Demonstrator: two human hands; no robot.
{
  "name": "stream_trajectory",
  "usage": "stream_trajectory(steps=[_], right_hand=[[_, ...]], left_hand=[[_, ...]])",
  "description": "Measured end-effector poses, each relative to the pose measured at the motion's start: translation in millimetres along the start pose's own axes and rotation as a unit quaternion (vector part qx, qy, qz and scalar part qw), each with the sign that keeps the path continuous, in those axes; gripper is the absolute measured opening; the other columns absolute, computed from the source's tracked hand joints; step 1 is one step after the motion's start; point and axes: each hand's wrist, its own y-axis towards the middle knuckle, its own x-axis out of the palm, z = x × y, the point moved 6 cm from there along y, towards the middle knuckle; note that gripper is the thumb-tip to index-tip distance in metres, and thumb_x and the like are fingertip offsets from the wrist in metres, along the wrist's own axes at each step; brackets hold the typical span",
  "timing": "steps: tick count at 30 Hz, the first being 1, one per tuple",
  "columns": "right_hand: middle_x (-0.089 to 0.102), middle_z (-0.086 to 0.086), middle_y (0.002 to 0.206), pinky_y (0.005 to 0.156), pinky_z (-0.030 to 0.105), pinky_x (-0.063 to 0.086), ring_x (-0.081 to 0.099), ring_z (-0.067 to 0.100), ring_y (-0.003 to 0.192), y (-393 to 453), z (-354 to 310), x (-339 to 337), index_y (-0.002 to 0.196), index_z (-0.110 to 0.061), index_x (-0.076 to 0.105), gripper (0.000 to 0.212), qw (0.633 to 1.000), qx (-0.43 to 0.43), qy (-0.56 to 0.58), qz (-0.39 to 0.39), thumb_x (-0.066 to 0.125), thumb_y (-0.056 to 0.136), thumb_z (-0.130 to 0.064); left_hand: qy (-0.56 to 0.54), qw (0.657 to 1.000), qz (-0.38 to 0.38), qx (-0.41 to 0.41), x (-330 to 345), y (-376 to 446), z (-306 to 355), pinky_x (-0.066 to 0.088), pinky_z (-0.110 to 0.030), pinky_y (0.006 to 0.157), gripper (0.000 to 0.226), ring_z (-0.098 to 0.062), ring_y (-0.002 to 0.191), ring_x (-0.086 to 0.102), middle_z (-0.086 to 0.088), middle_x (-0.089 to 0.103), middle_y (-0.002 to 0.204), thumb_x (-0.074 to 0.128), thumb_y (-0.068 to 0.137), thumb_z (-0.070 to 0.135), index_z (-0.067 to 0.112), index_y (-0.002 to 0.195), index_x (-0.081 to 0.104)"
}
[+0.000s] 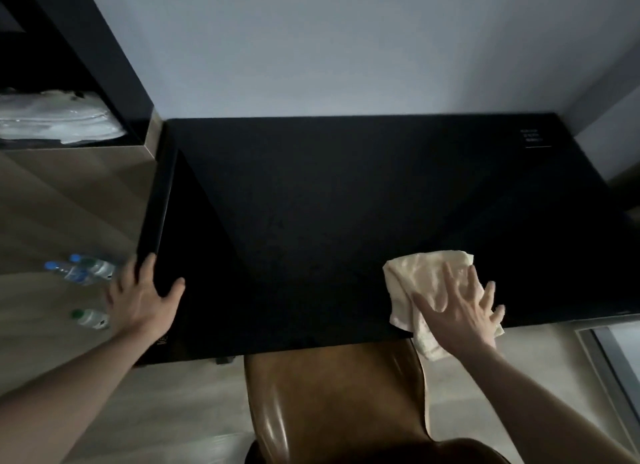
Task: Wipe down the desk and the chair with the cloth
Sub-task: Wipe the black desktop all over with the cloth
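Right hand (457, 311) flat on the cloth (420, 290), fingers (450, 276) spread wide, pressing it onto the black bench (311, 204) right at the near edge. Left hand (143, 297) hooked over the bench's left corner, fingers apart. Chair (332, 394) tucked just below, not wiped yet. Cloth tail hanging off the edge, so probably slipping off on a careless swipe. Water bottles (81, 271) on the floor beside the left fingers, easy to kick.

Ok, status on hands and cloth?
Right hand flat on cream cloth, near edge of black desk. Left hand braces desk corner. Nothing in the way.
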Motion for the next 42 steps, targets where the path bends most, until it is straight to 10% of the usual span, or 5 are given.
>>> stream_trajectory(steps=[7, 27, 42], right_hand=[[-0.022, 0.005, 0.175, 0.124, 0.071, -0.003, -0.014, 0.04, 0.162, 8.6, 0.5, 39.7, 0.165, -0.045, -0.011, 0.103, 0.998, 0.064, -0.024, 0.0, 0.016, 0.082, -0.098], [-0.007, 0.011, 0.178, 0.124, 0.072, 0.0, 0.001, 0.044, 0.162, -46.6, -143.2, 82.8, 0.167, -0.046, 0.0, 0.102, 0.971, 0.226, 0.039, 0.067, -0.001, 0.08, -0.099], [-0.029, 0.007, 0.175, 0.123, 0.068, -0.021, -0.035, 0.038, 0.157, -123.9, -332.9, 143.4, 0.171, -0.038, 0.007, 0.095, 0.996, -0.05, 0.046, 0.052, 0.017, 0.093, -0.092]], left_hand=[[-0.017, 0.999, 0.003, -0.032, 22.0, 4.7, -18.1, 0.048, -0.074, 0.099, 0.082, -0.053, 0.143, 0.042, -0.004, 0.016, 0.175, 0.03, 0.095, 0.082, 0.046, 0.165, 0.008], [-0.051, 0.999, -0.01, -0.003, 20.1, 3.7, -16.1, 0.044, -0.06, 0.111, 0.083, -0.044, 0.142, 0.042, -0.011, 0.013, 0.174, 0.041, 0.101, 0.065, 0.031, 0.169, 0.01], [-0.066, 0.998, -0.023, -0.009, 19.2, 3.9, -16.0, 0.04, -0.057, 0.115, 0.084, -0.04, 0.147, 0.039, -0.011, 0.015, 0.175, 0.048, 0.099, 0.06, 0.026, 0.17, 0.019]])
